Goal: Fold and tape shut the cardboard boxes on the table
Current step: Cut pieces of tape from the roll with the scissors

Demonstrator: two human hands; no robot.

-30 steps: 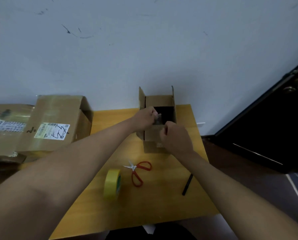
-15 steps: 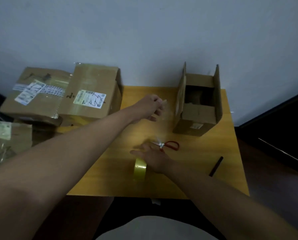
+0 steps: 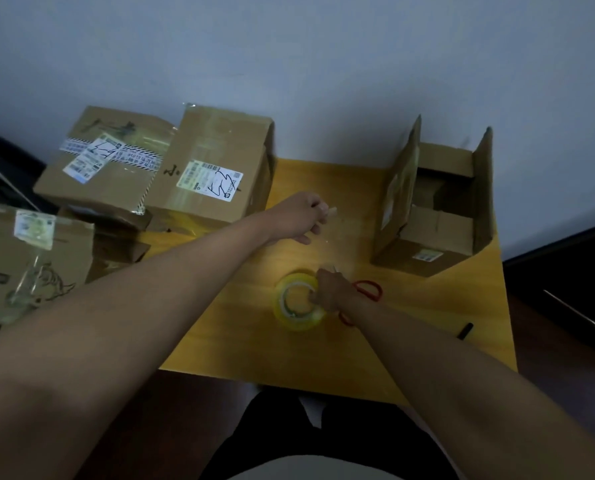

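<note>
Head view: tape drawn off roll over bench (image 3: pixel 427 341).
Right hand (image 3: pixel 330 292) grips tape roll (image 3: pixel 298 303) at centre; left hand (image 3: pixel 299 216) pinches tape end (image 3: pixel 332 212) at 12 o'clock. Open box (image 3: pixel 431 216) at 2 o'clock, flaps upright.

Dim, bluish indoor view from a wide-angle head camera.

Light is weak and even. The brightest patch is a soft glow on the yellow bench (image 3: pixel 410 341) near its middle, by the glossy tape roll (image 3: pixel 298 315). The right side falls into near-black shadow. Wide-angle bending curves the bench edges and stretches both forearms at the lower corners. Fingers and box labels look soft and slightly blurred.
</note>
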